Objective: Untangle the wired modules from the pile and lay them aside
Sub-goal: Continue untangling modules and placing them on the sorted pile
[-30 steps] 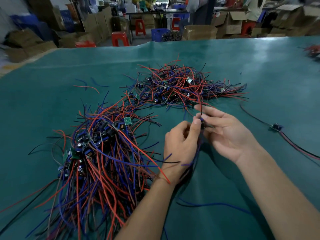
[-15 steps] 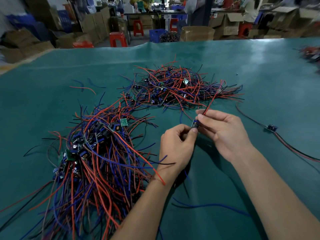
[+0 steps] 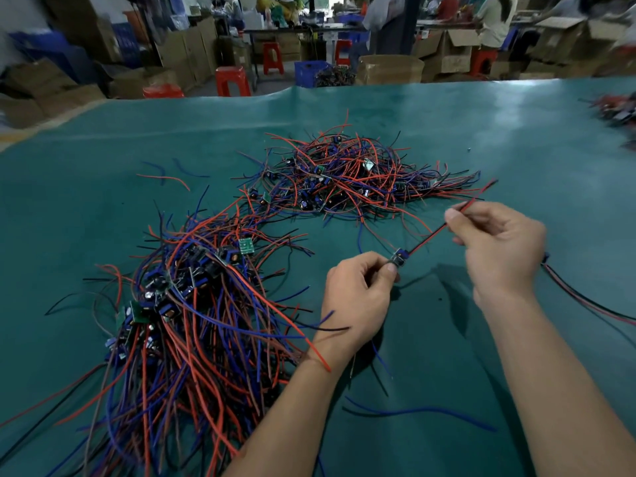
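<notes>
My left hand point(image 3: 358, 297) pinches a small blue module point(image 3: 399, 259) between thumb and forefinger, just above the green mat. Its red and black wires point(image 3: 432, 235) run up and right, pulled taut through the pinched fingers of my right hand point(image 3: 499, 249), and their free end point(image 3: 487, 186) sticks out beyond it. A large tangled pile of red, blue and black wired modules point(image 3: 192, 321) lies at the left. A second tangled pile point(image 3: 347, 177) sits further back in the middle.
One separated module with red and black wires point(image 3: 592, 304) lies on the mat point(image 3: 516, 132) at the right, partly hidden behind my right hand. Another wire cluster point(image 3: 616, 108) is at the far right edge. Loose blue wire point(image 3: 423, 411) lies near my forearms. Boxes, stools and people stand beyond the table.
My right hand has slid up and right along the module's wires, drawing them straight. My left hand kept its pinch on the module and stayed near the same spot.
</notes>
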Demonstrator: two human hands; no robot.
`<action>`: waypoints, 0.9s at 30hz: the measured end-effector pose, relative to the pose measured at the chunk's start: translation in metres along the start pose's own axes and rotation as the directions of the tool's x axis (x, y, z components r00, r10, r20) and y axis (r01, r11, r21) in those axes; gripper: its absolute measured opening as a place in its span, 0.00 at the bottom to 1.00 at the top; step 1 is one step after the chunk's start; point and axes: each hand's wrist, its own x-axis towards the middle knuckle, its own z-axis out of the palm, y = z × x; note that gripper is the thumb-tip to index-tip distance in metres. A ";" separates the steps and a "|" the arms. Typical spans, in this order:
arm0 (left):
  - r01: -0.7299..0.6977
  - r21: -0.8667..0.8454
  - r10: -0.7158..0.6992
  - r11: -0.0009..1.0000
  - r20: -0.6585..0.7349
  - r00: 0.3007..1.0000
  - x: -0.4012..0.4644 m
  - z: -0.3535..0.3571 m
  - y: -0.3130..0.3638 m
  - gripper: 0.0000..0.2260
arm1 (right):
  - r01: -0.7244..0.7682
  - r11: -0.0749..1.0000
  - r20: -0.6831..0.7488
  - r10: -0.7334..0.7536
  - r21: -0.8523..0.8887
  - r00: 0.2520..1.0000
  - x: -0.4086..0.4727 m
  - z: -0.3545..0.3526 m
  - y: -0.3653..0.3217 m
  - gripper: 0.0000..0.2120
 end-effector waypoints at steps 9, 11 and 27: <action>-0.016 0.071 0.013 0.997 0.037 0.999 0.000 0.002 -0.002 0.08 | 0.031 0.996 -0.284 -0.007 0.081 0.959 0.014 -0.013 0.007 0.02; -0.024 0.073 0.022 0.997 0.023 0.999 0.000 0.001 -0.003 0.09 | 0.045 0.998 -0.368 -0.023 0.051 0.930 0.017 -0.015 0.009 0.02; -0.028 0.008 0.029 1.000 -0.150 0.988 0.002 0.001 -0.004 0.12 | -0.079 0.997 0.468 0.075 -0.012 0.881 -0.036 0.024 -0.002 0.07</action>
